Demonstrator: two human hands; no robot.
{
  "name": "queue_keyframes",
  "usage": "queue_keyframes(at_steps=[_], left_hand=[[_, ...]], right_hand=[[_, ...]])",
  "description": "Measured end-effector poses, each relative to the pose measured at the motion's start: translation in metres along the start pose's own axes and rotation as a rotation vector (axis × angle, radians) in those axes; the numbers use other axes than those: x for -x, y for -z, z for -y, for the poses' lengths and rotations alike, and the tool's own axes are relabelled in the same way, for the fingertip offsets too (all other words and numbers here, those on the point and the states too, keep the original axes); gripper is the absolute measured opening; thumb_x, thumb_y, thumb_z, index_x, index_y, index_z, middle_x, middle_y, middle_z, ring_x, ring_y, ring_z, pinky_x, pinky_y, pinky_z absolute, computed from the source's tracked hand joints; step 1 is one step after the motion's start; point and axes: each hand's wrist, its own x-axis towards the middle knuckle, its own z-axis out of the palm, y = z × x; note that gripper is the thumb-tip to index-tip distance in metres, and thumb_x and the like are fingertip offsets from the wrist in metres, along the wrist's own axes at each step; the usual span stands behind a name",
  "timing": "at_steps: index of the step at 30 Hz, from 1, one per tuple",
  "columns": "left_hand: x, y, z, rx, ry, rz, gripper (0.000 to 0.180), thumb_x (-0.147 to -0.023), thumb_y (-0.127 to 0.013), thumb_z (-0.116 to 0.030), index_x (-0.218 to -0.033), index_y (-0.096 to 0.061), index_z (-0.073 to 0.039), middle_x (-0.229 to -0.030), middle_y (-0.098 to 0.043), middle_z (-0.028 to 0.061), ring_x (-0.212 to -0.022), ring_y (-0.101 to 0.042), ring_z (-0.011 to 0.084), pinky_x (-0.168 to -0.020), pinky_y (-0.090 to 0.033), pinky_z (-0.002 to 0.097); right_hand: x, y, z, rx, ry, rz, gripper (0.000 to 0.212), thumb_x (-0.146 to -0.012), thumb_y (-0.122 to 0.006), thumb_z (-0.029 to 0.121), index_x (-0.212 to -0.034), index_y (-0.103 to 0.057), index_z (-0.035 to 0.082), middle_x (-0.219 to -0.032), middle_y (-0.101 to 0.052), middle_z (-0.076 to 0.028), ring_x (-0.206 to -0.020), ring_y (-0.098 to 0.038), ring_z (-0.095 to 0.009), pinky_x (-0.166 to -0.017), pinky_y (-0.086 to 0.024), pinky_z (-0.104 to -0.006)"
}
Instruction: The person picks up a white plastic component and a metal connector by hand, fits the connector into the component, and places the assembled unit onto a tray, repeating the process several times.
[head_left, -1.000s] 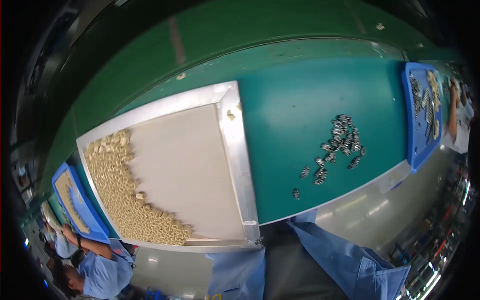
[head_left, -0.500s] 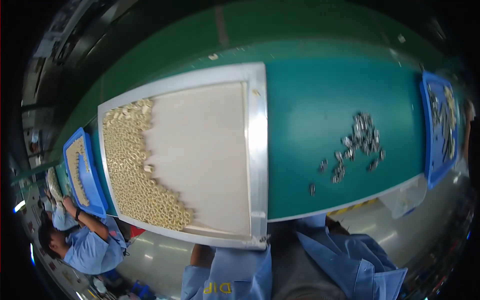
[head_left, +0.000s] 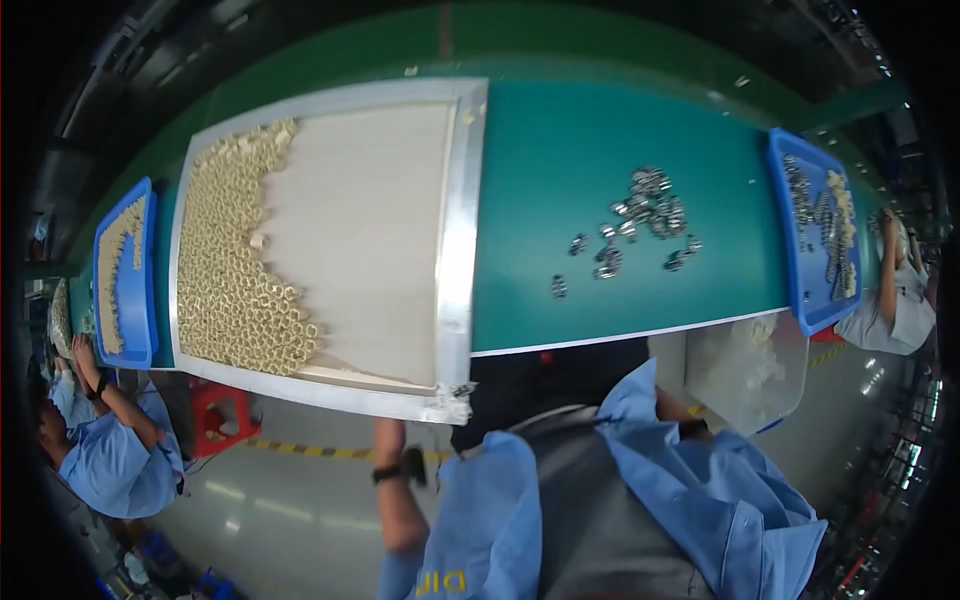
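My left hand (head_left: pixel 389 436) hangs below the near edge of a metal-framed board (head_left: pixel 458 250); a dark watch is on that wrist, and the fingers are hidden under the frame. Of my right hand (head_left: pixel 671 404), only a little skin shows past a dark wristband, between my blue jacket and the table's front edge. Whether either hand holds anything is hidden. Many small cream ring-shaped pieces (head_left: pixel 225 250) cover the left part of the board. To the board's right, a loose group of small shiny dark metallic pieces (head_left: pixel 655 215) lies on the green table (head_left: pixel 540 180).
A blue tray (head_left: pixel 150 270) with cream pieces stands left of the board. Another blue tray (head_left: pixel 810 310) at the right holds metallic and cream pieces. Under the table's right part is a clear bin (head_left: pixel 735 385). People work at both sides; a red stool (head_left: pixel 222 412) stands left.
The view has shifted, so the table sits higher and further left. My left forearm and watch now show below the frame. More of the clear bin and the person at right shows.
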Motion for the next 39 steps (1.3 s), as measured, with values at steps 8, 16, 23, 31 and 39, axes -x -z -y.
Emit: queue_keyframes(at_steps=[8, 16, 23, 31, 39], left_hand=[[0.02, -0.046, -0.279, 0.667, -0.092, 0.067, 0.053, -0.111, -0.042, -0.045, -0.092, -0.064, 0.0, -0.067, -0.063, 0.0094, -0.057, -0.059, 0.0168, -0.054, -0.044, 0.0288], [0.017, -0.09, -0.351, 0.287, -0.048, 0.307, 0.051, -0.111, -0.045, -0.035, -0.079, -0.064, 0.0, -0.067, -0.067, 0.0103, -0.052, -0.056, 0.0141, -0.051, -0.041, 0.0269], [-0.025, 0.003, -0.462, -0.288, -0.49, -0.238, 0.016, -0.099, -0.062, -0.009, -0.094, -0.069, 0.005, -0.082, -0.071, 0.0094, -0.067, -0.061, 0.0151, -0.063, -0.046, 0.0272], [-0.198, 0.081, -0.47, -0.935, -0.507, -0.472, 0.019, -0.093, -0.069, -0.016, -0.104, -0.072, -0.001, -0.09, -0.072, 0.0156, -0.082, -0.069, 0.0326, -0.073, -0.054, 0.0406], [-0.259, 0.079, -0.472, -1.06, -0.35, -0.481, 0.024, -0.089, -0.072, -0.025, -0.098, -0.072, -0.003, -0.09, -0.073, 0.0166, -0.085, -0.07, 0.0375, -0.075, -0.054, 0.0459]], right_hand=[[0.064, 0.096, 0.078, -0.078, 0.258, -0.139, 0.018, -0.1, -0.06, 0.015, -0.102, -0.07, 0.0, -0.085, -0.07, -0.011, -0.077, -0.065, -0.019, -0.071, -0.052, -0.0357], [0.06, 0.208, 0.255, 0.158, 0.788, -0.393, 0.011, -0.089, -0.071, 0.006, -0.1, -0.074, 0.005, -0.084, -0.065, -0.01, -0.076, -0.063, -0.025, -0.069, -0.048, -0.037], [-0.005, 0.214, 0.298, 0.489, 0.887, -0.413, 0.022, -0.077, -0.078, 0.005, -0.099, -0.072, 0.005, -0.097, -0.062, -0.009, -0.089, -0.06, -0.027, -0.08, -0.045, -0.0397], [-0.01, 0.191, 0.302, 0.188, 0.911, -0.48, 0.018, -0.076, -0.078, -0.004, -0.09, -0.067, -0.001, -0.093, -0.067, -0.012, -0.086, -0.064, -0.028, -0.079, -0.05, -0.0369], [-0.012, 0.198, 0.313, 0.059, 0.803, -0.489, 0.017, -0.078, -0.076, -0.008, -0.09, -0.066, -0.003, -0.091, -0.069, -0.014, -0.08, -0.066, -0.024, -0.072, -0.051, -0.0317]])
